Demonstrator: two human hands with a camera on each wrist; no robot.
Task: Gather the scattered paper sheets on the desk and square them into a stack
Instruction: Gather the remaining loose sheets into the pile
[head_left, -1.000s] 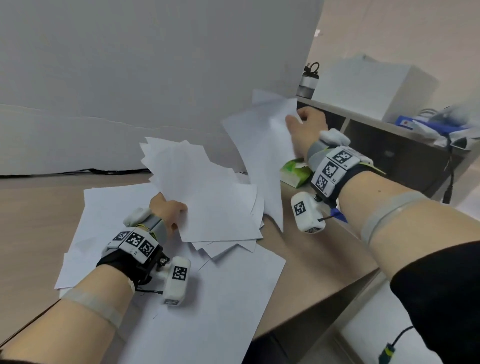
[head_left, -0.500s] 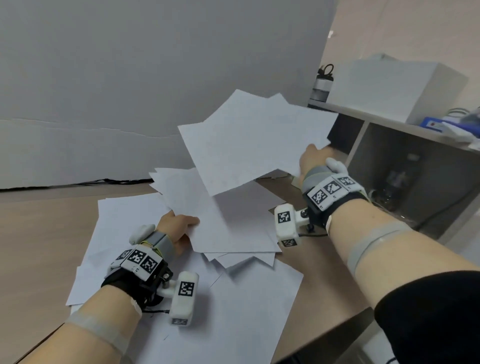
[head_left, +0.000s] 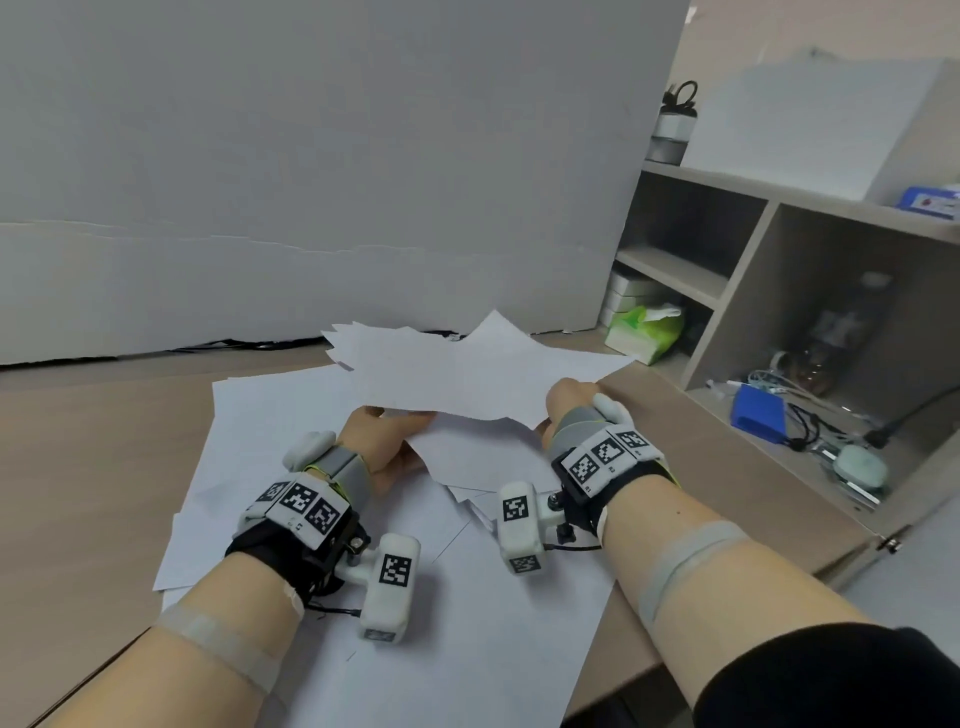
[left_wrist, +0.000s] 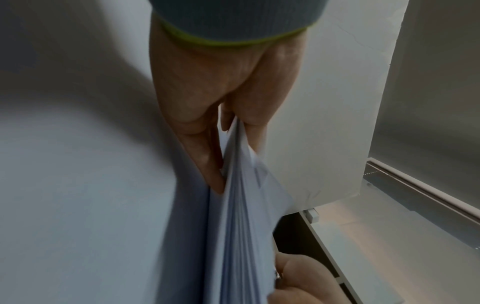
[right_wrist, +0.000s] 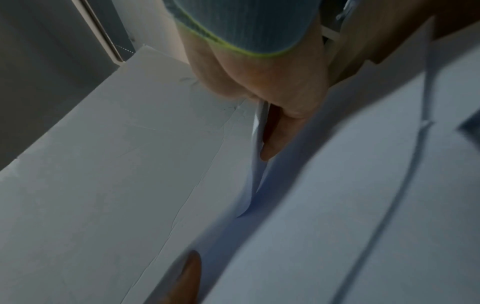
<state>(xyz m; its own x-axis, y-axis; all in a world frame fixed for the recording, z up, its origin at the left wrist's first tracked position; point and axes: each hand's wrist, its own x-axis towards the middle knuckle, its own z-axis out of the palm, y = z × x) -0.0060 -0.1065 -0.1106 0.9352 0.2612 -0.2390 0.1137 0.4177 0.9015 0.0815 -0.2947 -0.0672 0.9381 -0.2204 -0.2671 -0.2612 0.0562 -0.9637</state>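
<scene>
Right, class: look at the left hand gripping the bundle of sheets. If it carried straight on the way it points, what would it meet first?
Probably the white board standing behind the desk. The left hand points away from the person, holding the paper bundle, whose far edges would likely touch the board first; the depth is unclear.

**An office corner with a work bench**

Looks like an office. A light wooden bench (head_left: 78, 441) covered with plain white paper sheets (head_left: 291, 415). A big grey board (head_left: 311, 182) standing up behind, like a wall between work spots. On the right, a shelf unit (head_left: 748, 291) with open boxes, the same wood as the bench. A water bottle (head_left: 672, 124) and a large white box (head_left: 810, 119) on top of it. Inside, a green pack of tissues (head_left: 644, 330), a blue box (head_left: 758, 413), and tangled cables (head_left: 810, 421). No beds, no stoves, no shop goods: just paper, storage and wires.
</scene>
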